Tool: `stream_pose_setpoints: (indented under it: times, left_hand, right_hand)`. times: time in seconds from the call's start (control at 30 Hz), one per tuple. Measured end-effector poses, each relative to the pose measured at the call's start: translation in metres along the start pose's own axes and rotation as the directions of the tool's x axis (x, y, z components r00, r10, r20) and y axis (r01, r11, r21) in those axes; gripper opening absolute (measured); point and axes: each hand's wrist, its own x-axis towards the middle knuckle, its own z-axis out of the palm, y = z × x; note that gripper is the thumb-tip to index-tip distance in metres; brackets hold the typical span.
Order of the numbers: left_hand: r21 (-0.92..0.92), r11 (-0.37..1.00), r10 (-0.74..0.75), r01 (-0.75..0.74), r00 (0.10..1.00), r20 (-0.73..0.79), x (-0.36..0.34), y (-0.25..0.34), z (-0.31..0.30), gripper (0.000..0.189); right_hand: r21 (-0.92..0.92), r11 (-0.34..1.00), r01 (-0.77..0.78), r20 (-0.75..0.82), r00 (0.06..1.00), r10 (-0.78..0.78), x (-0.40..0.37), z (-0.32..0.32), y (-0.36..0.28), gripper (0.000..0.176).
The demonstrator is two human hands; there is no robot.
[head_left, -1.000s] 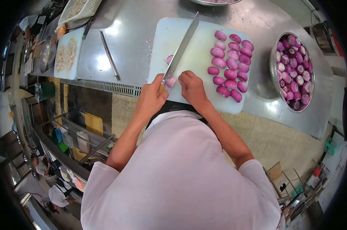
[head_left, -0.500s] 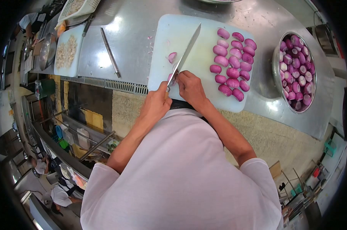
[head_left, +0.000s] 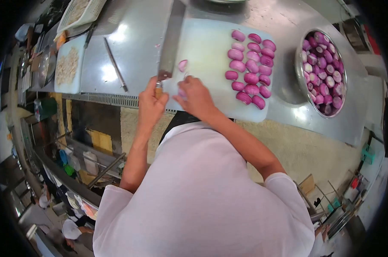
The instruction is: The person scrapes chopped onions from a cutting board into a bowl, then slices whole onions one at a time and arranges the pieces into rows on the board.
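Note:
My left hand [head_left: 152, 99] is closed round the wooden handle of a broad-bladed kitchen knife [head_left: 171, 40]. Its blade points away from me along the left edge of the white cutting board [head_left: 202, 43], broad side showing. On the board's near left part, my right hand [head_left: 196, 97] has its thumb and curled fingers about a red onion piece [head_left: 182, 92], somewhat blurred. A smaller red onion piece [head_left: 183, 65] lies just beyond those fingers. Several peeled red onion pieces [head_left: 251, 78] sit in rows on the right of the board.
A steel bowl [head_left: 297, 64] heaped with red onions [head_left: 324, 77] stands to the right. On the left are a thin metal rod [head_left: 115, 64], a second board [head_left: 79, 81] with chopped pale pieces, and a white basket [head_left: 93, 13]. Other people [head_left: 70, 229] are at the lower left.
My left hand has moved left and swung the knife from a slant over the onion to the board's left edge. My right hand has shifted slightly left; the view has shifted too.

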Motion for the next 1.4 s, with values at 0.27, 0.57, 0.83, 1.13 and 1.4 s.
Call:
stream_pose_setpoints:
  times: [0.27, 0.57, 0.83, 1.13, 1.4]
  left_hand:
    - [-0.192, 0.939, -0.282, 0.286, 0.958, 0.052, -0.008, -0.016, -0.003, 0.038]
    - [-0.109, 0.956, -0.267, 0.273, 0.962, 0.065, -0.006, -0.036, 0.004, 0.03]
    - [-0.026, 0.972, -0.231, 0.232, 0.973, 0.021, -0.01, -0.033, 0.002, 0.035]
    - [0.174, 0.971, -0.188, 0.163, 0.972, 0.138, -0.008, 0.022, 0.01, 0.04]
    - [0.216, 0.976, -0.064, 0.036, 0.99, 0.127, 0.003, 0.008, 0.05, 0.037]
  right_hand:
    - [-0.318, 0.948, 0.028, 0.031, 0.999, -0.019, -0.023, -0.054, 0.04, 0.026]
    - [-0.117, 0.979, 0.165, -0.053, 0.984, -0.172, 0.043, -0.034, 0.002, 0.037]
    - [-0.11, 0.993, 0.048, 0.008, 0.999, -0.048, 0.038, -0.026, 0.043, 0.027]
    - [-0.109, 0.988, 0.105, 0.049, 0.994, -0.1, 0.022, -0.037, 0.031, 0.019]
    - [-0.151, 0.983, 0.109, 0.067, 0.993, -0.1, 0.024, -0.035, 0.031, 0.02]
